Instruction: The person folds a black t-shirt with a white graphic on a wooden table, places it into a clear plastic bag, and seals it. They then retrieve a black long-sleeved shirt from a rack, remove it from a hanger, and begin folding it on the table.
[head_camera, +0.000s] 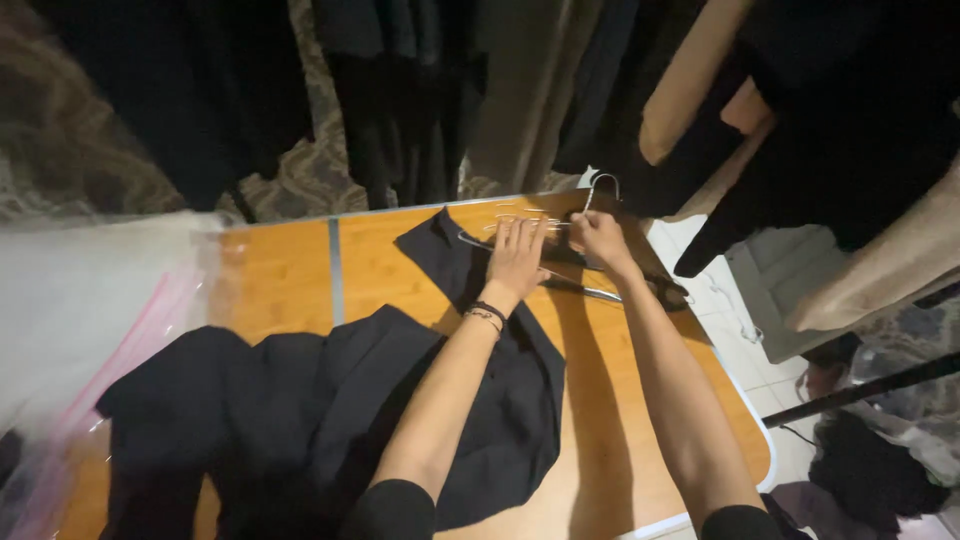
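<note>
Hands: two are seen, both of the same person, both stretched to the far end of the desk (620, 430).
Left hand (518, 255): it is laid flat on the dark garment (330, 410), the fingers spread and straight, so the grip is open and nothing is clasped.
Right hand (598, 237): its grip is closed on the wire hanger (600, 183), just below the hook.
Wire hanger: one is counted for sure; it lies at the far edge of the desk, on the collar end of the garment. Thin pale wires near the fingertips are blurred, and it cannot be told if a second hanger is there.
Dark garment: one, spread over the orange wooden desk from the near left to the hands; its near part is cut off by the frame.
Wrist bands (488, 314): two thin ones are worn on the left wrist.
Plastic bag (90, 300): one, clear, at the left, blurred.
Hanging clothes (400, 90): several dark pieces behind the desk; the number is hard to make out.
</note>
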